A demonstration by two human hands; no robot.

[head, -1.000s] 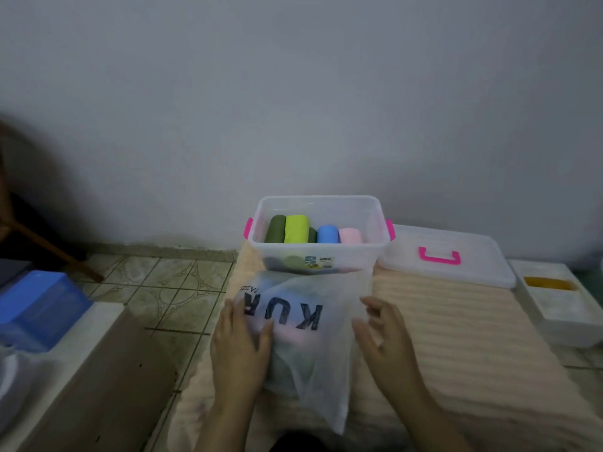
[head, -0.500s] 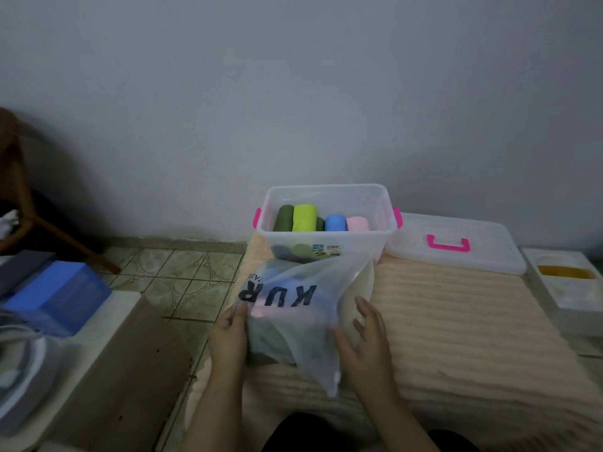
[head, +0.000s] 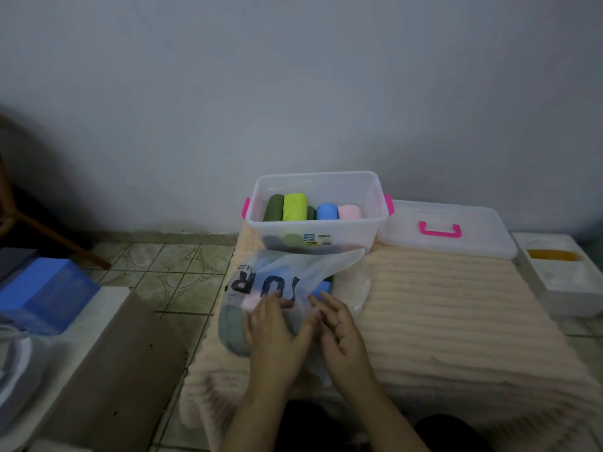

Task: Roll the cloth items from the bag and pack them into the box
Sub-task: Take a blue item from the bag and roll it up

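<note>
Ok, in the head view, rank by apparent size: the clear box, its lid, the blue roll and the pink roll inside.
1. Clear box and lid: alike, unranked.
2. Blue roll and pink roll: both partly hidden, too close to call.

left hand (head: 274, 331) rests flat on plastic bag (head: 287, 282) | right hand (head: 339, 327) on bag too, fingers loosely bent | bag on beige mat (head: 456, 321), cloths inside | clear box (head: 316, 212) behind, holds rolled cloths (head: 295, 207) | lid (head: 447, 228) right of box
</note>
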